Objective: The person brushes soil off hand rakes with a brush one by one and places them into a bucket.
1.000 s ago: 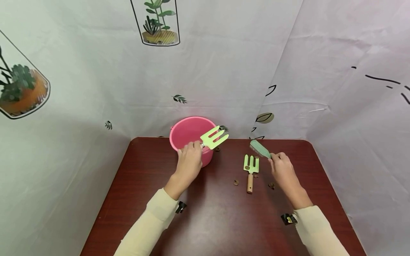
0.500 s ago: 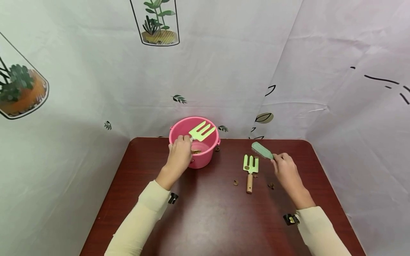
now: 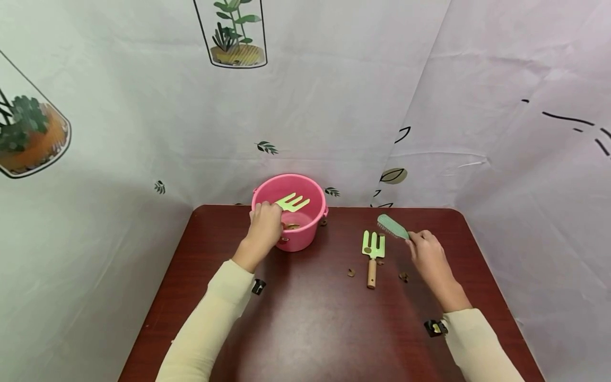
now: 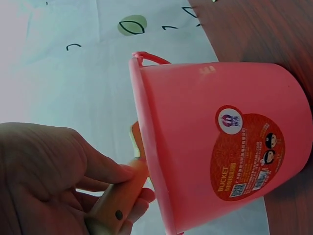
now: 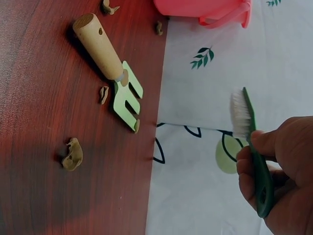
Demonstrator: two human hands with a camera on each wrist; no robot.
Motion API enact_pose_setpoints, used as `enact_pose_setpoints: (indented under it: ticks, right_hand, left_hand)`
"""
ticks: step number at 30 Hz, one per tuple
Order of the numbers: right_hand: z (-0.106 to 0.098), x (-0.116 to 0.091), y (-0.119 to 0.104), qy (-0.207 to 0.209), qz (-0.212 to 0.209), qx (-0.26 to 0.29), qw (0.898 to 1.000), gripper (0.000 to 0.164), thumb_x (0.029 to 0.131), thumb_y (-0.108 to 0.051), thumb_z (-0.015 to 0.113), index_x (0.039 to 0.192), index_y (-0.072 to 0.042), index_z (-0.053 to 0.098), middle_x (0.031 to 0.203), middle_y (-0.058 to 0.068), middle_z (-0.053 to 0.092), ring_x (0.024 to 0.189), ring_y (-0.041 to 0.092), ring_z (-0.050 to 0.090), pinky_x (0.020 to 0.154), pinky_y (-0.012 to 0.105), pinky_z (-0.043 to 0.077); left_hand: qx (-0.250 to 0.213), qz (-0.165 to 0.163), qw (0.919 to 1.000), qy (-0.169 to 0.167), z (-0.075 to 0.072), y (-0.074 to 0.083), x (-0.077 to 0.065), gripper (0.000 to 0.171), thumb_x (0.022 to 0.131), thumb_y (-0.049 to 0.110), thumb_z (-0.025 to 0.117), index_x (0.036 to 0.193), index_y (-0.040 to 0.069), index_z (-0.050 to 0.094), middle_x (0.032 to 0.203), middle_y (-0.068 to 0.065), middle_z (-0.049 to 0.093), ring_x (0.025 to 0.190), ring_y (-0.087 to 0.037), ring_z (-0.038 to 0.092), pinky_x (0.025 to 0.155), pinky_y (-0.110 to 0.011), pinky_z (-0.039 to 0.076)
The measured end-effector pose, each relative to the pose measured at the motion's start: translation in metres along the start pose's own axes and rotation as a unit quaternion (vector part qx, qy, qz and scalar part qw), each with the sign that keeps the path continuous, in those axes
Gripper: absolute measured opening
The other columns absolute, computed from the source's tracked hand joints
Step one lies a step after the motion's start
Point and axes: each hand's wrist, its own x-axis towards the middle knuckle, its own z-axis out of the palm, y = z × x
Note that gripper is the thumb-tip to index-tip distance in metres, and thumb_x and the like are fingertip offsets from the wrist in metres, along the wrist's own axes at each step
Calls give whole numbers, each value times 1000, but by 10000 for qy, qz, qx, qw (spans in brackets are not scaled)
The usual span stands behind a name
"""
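Observation:
My left hand (image 3: 264, 225) grips the wooden handle of a light green garden fork (image 3: 294, 202); in the left wrist view the handle (image 4: 120, 198) slants up to the rim of the pink bucket (image 4: 186, 98). The fork's tines reach over the bucket's mouth, and brown bits (image 3: 292, 226) show inside. My right hand (image 3: 428, 255) holds a green brush (image 3: 392, 226) by its handle, white bristles (image 5: 239, 115) facing the bucket side. Below the brush, a second green fork (image 3: 373, 265) lies on the table with a brown piece (image 3: 367, 250) on its tines.
Several dry brown pieces, such as a curled one (image 5: 72, 154), lie scattered on the dark red table (image 3: 315, 329) around the lying fork. A white printed cloth (image 3: 334, 106) hangs behind and at both sides of the table.
My left hand has moved left with its fork, which came over the bucket and dipped toward its mouth. My right hand and the brush drifted slightly right.

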Motion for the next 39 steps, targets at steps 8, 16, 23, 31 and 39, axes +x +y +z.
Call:
enact_pose_setpoints:
  ticks: [8, 16, 23, 31, 39]
  right_hand:
    - [1, -1, 2, -92, 83, 22, 9999, 25, 97, -2, 67, 114, 16, 69, 96, 29, 63, 85, 41, 63, 72, 54, 56]
    - [-1, -3, 3, -116, 93, 91, 9998, 23, 96, 0, 68, 112, 16, 69, 95, 28, 62, 84, 40, 64, 72, 54, 56]
    - [-1, -3, 3, -143, 60, 118, 9998, 23, 95, 0, 69, 112, 15, 70, 94, 27, 63, 81, 39, 64, 70, 52, 56]
    - [1, -3, 3, -167, -10, 119, 9998, 23, 95, 1, 69, 112, 15, 70, 92, 26, 62, 78, 37, 63, 67, 50, 56]
    - [2, -3, 4, -159, 9, 136, 9998, 22, 95, 0, 70, 111, 14, 70, 91, 25, 62, 78, 36, 64, 67, 50, 56]
  left_hand:
    - [6, -55, 9994, -334, 0, 0, 8, 11, 86, 6, 79, 89, -2, 73, 89, -20, 68, 95, -41, 59, 87, -55, 51]
    - [162, 255, 9995, -38, 4, 2, 13, 15, 89, 6, 77, 76, 1, 70, 67, -11, 67, 80, -36, 67, 73, -42, 54]
    - [-68, 0, 9999, -82, 10, 4, 16, 11, 87, 6, 78, 87, -2, 71, 74, -13, 70, 70, -30, 69, 63, -37, 55]
    - [-109, -265, 9995, -155, 15, 7, 18, 11, 88, 9, 78, 89, 1, 70, 75, -12, 69, 67, -29, 68, 57, -37, 54]
    - [-145, -321, 9992, -189, 23, 2, 21, 9, 89, 7, 75, 88, 1, 68, 75, -12, 68, 67, -29, 67, 58, -36, 53]
